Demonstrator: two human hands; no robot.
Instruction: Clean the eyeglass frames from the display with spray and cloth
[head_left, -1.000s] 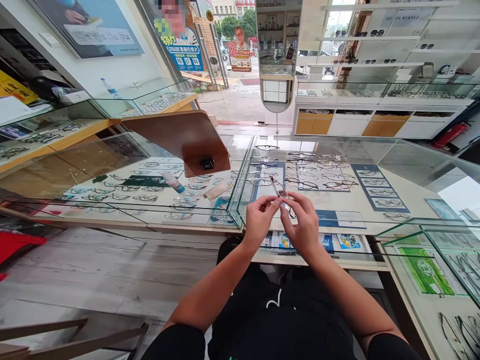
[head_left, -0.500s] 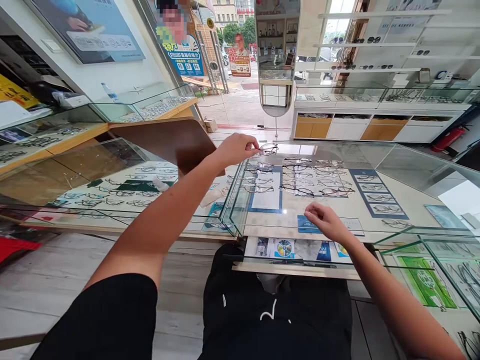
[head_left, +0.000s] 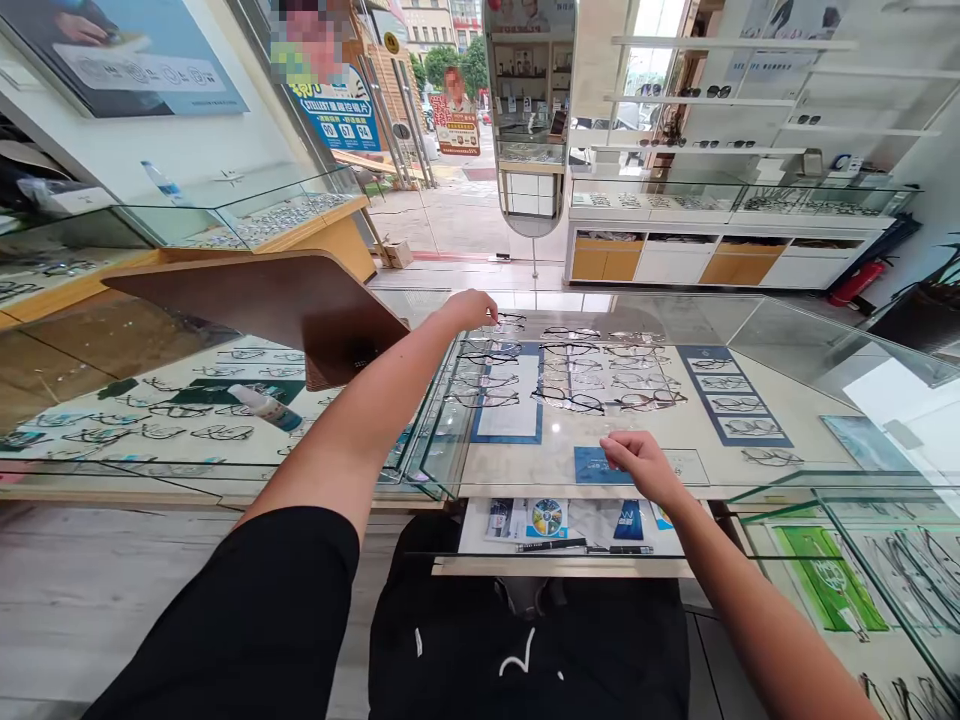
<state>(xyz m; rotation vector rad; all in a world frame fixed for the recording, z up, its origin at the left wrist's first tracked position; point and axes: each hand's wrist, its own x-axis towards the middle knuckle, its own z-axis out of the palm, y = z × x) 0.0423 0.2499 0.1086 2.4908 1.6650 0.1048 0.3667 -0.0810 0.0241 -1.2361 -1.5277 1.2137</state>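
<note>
My left hand [head_left: 474, 308] reaches to the far left part of the glass counter, its fingers pinched on a pair of eyeglasses [head_left: 513, 321]. These glasses are low at the far end of a column of frames; whether they touch the surface I cannot tell. Nearer in that column, dark-rimmed glasses [head_left: 489, 352] lie over a blue-edged white sheet [head_left: 510, 425]. To the right are more rows of eyeglasses [head_left: 571, 402]. My right hand [head_left: 639, 464] hovers above a blue card [head_left: 589, 466], fingers curled in with nothing visible in them.
A brown board [head_left: 262, 290] stands tilted on the left counter, beside a white bottle [head_left: 266, 406]. Glass edges [head_left: 431, 460] divide the display cases. An open drawer [head_left: 480, 535] with pens and leaflets is at my lap. A blue strip [head_left: 735, 428] holds several glasses on the right.
My left hand has lowered the eyeglasses toward the far end of the left column. My right hand stays curled over the blue card. The whole view has shifted slightly.
</note>
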